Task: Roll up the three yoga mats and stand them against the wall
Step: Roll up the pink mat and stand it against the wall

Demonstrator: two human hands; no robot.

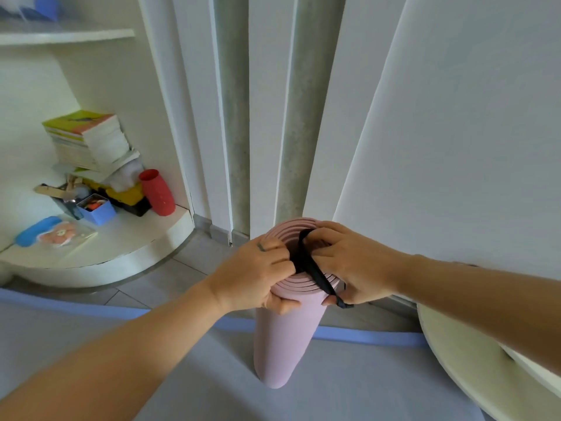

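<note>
Standing upright, a rolled pink yoga mat (282,344); left hand (252,278) fingers clamp its rim, right hand (355,265) fingers beside them pinch a black strap (312,268).

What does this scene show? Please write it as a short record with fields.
main object: pink mat, rolled, standing on end
under it: grey mat with a blue edge, lying flat on the floor
strap: black strap lies across the top end of the roll
left hand: grips the top rim of the roll
right hand: pinches the strap at the near rim
wall contact: cannot tell
background: stack of books and red cylinder on a low shelf
</note>
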